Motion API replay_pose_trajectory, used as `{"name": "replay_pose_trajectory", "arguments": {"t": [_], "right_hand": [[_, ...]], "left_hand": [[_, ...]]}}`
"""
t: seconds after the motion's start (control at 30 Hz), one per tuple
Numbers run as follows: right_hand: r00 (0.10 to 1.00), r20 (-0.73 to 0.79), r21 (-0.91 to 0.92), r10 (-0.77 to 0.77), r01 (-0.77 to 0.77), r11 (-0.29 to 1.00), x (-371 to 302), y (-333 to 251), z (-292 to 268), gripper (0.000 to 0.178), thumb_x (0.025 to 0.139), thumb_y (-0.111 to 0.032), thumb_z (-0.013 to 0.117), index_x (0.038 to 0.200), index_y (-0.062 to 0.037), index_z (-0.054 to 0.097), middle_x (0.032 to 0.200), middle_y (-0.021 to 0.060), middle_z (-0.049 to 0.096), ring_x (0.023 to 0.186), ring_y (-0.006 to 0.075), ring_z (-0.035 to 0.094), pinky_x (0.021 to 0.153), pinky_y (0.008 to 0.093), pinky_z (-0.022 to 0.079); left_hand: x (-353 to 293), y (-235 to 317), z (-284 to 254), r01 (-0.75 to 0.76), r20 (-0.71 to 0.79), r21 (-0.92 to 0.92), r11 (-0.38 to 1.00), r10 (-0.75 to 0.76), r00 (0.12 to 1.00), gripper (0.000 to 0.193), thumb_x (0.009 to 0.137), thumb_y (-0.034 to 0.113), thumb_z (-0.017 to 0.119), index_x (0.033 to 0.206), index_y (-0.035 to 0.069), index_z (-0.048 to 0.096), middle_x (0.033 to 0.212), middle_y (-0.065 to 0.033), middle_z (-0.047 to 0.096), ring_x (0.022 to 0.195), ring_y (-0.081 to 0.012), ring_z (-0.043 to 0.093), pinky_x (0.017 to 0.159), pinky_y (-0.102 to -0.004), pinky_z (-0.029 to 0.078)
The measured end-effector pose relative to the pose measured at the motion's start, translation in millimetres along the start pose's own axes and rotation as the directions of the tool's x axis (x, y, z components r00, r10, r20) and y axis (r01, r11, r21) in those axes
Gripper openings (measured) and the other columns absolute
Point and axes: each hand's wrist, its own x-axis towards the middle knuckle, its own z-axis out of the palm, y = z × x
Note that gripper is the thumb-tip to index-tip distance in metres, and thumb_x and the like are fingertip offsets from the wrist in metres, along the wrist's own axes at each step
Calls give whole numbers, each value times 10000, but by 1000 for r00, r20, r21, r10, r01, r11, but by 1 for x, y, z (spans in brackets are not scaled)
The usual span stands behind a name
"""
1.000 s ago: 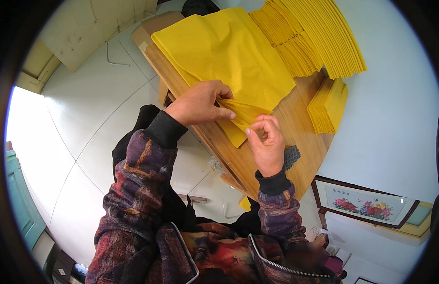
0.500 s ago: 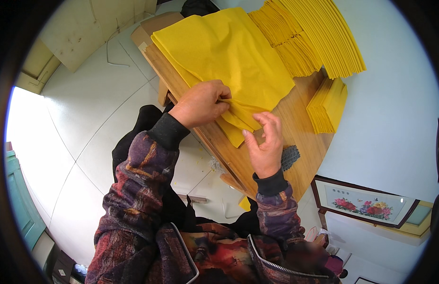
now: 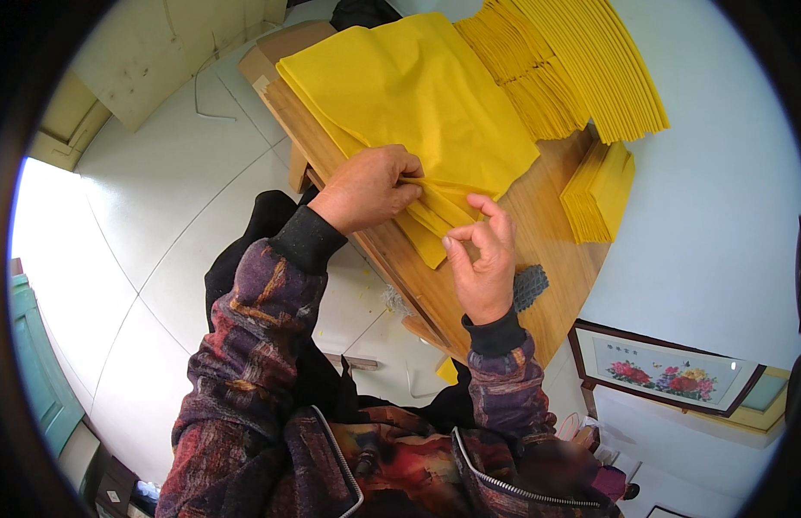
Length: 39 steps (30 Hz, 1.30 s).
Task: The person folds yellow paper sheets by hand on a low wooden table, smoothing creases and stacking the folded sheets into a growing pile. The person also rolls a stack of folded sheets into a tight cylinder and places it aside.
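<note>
A large sheet of yellow cloth (image 3: pixel 435 95) is spread over the wooden table, its near edge gathered into folds. My left hand (image 3: pixel 375 188) is closed on those folds, thumb against bent fingers. To its right, beside the loose corner of the cloth, is my right hand (image 3: pixel 482 259). Its thumb and index fingertip come together in a pinch while another finger sticks out. Whatever lies in that pinch, if anything, is too small to make out. A dark grey textured pad (image 3: pixel 530 287) lies on the table just beyond my right hand.
Tall stacks of folded yellow cloth (image 3: pixel 590 65) stand at the table's far right, with a smaller stack (image 3: pixel 597 192) nearer. The wooden table (image 3: pixel 560 255) meets a pale wall on the right, where a framed flower picture (image 3: pixel 668 367) hangs. Tiled floor (image 3: pixel 185 233) lies left.
My right hand's index finger has curled down to the thumb, forming a pinch, and the hand sits slightly off the cloth. My left hand keeps its place on the folds.
</note>
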Motion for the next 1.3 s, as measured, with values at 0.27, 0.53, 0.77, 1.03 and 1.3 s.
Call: {"name": "replay_pose_trajectory", "arguments": {"t": [0.27, 0.53, 0.77, 1.03, 1.3], "right_hand": [[994, 24, 132, 106, -108, 985, 2, 2, 0, 135, 762, 26, 701, 787, -38, 585, 1227, 161, 516, 1159, 316, 485, 959, 394, 411], [993, 26, 146, 112, -114, 983, 3, 3, 1, 156, 757, 32, 706, 787, -42, 572, 1228, 166, 516, 1159, 314, 491, 955, 392, 416], [991, 45, 164, 128, -133, 977, 3, 3, 1, 144, 775, 10, 708, 784, -32, 571, 1225, 167, 526, 1139, 306, 503, 937, 382, 428], [990, 43, 191, 134, -140, 972, 4, 3, -2, 68, 838, -39, 663, 832, -7, 603, 1219, 170, 535, 1132, 301, 508, 949, 377, 424], [990, 37, 173, 135, -139, 975, 5, 0, -2, 66, 821, 3, 655, 825, -12, 591, 1205, 164, 536, 1130, 298, 518, 960, 369, 422]], "left_hand": [[-2, 2, -7, -3, 73, -11, 1000, 4, 997, 299, 780, 158, 753, 984, -26, 635, 934, -165, 636, 880, -295, 614, 785, -349, 493], [-2, 4, -12, 44, 141, -69, 997, -34, 989, 393, 741, 153, 801, 1043, -26, 626, 1002, -142, 640, 939, -275, 609, 842, -326, 487], [-2, 5, -11, 32, 129, -52, 998, -25, 991, 364, 753, 145, 784, 1032, -28, 627, 976, -148, 645, 915, -275, 615, 819, -331, 493], [-2, 4, -10, 26, 110, -48, 999, -21, 994, 343, 780, 171, 763, 1021, -32, 629, 977, -159, 647, 913, -282, 617, 812, -337, 494], [-2, 2, -9, 19, 97, -42, 999, -15, 995, 337, 794, 188, 760, 1015, -31, 631, 973, -162, 648, 905, -287, 619, 808, -341, 495]]}}
